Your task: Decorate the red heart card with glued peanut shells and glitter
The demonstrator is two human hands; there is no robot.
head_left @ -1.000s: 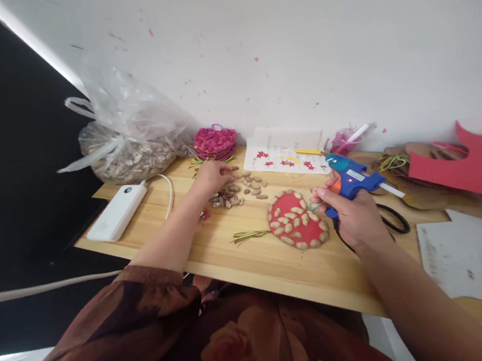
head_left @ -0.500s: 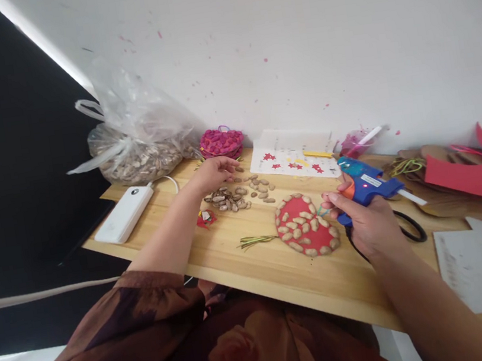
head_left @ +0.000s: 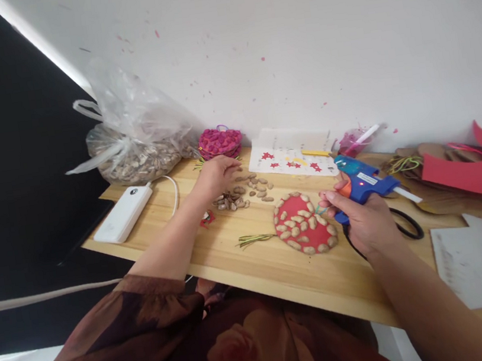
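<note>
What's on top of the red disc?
Pale shells in rows, the red disc showing between them. Whatever is under each shell is covered. The right hand holds a glue gun beside it.

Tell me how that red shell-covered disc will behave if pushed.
The red disc looks thin and flat, so it probably slides easily on the smooth wooden table and won't roll. Its shells look brittle and could crack or pop off if pinched.

We read no text here. The white label on the glue gun (head_left: 367, 179) and the print on the paper sheet (head_left: 481, 266) are too blurred.
</note>
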